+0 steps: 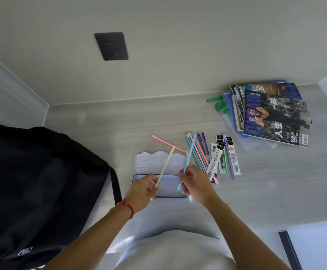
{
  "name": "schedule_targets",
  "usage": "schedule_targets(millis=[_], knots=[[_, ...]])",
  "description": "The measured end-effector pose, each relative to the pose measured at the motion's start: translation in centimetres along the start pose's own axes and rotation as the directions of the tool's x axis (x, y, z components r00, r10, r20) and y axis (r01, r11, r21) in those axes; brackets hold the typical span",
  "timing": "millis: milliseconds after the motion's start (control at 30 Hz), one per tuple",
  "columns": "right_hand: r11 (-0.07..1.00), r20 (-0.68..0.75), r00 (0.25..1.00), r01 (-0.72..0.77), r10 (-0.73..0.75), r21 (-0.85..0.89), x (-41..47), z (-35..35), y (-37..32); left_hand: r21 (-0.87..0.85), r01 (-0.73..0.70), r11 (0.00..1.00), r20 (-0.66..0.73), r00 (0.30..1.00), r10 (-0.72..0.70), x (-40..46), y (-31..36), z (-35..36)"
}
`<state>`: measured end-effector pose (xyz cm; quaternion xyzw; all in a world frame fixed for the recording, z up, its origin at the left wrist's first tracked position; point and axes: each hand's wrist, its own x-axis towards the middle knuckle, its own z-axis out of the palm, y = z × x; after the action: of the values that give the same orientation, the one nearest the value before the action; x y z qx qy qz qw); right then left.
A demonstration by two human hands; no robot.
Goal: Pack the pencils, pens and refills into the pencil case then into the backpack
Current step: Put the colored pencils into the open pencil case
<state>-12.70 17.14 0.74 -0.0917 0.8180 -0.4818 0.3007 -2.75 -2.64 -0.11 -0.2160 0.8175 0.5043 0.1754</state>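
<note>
An open white pencil case [159, 162] with a blue rim lies on the desk, lid tipped back. My left hand [142, 189] is above its near left corner, shut on a pale yellow pencil [165, 164] that points up and away. My right hand [194, 185] hovers over the case's right end, gripping a light blue pencil [190, 152] and at least one more. A pink pencil [166, 142] lies behind the case. To the right sit several pencils and pens [197, 152] and packaged refills [222, 156]. The black backpack [38, 188] fills the left.
A stack of magazines [271, 115] rests at the back right with green pens [218, 104] beside it. A dark wall socket [111, 45] is on the wall behind. The desk's right edge drops off near the lower right.
</note>
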Motion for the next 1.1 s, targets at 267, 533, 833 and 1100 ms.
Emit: schedule_targets(millis=[267,533,833,1100], knots=[[0.990,-0.242,0.965,-0.072,0.099,0.120,-0.5,-1.2,2.6,0.475,-0.174,0.863,-0.013,0.979,0.205,0.8,-0.8,-1.2],[0.751,-0.123,0.968,-0.087,0.220,0.655,-2.1,-1.8,3.0,0.820,-0.154,0.551,0.138,0.988,0.070,1.1,-1.3,0.1],[0.571,0.206,0.946,-0.316,0.251,0.757,-1.2,4.8,0.1,0.295,-0.259,0.920,0.051,0.965,0.256,-0.1,-0.5,0.9],[0.692,-0.123,0.881,-0.265,0.457,0.671,-1.4,2.5,2.7,0.579,-0.288,0.763,-0.021,0.930,0.367,0.4,-2.9,-0.8]])
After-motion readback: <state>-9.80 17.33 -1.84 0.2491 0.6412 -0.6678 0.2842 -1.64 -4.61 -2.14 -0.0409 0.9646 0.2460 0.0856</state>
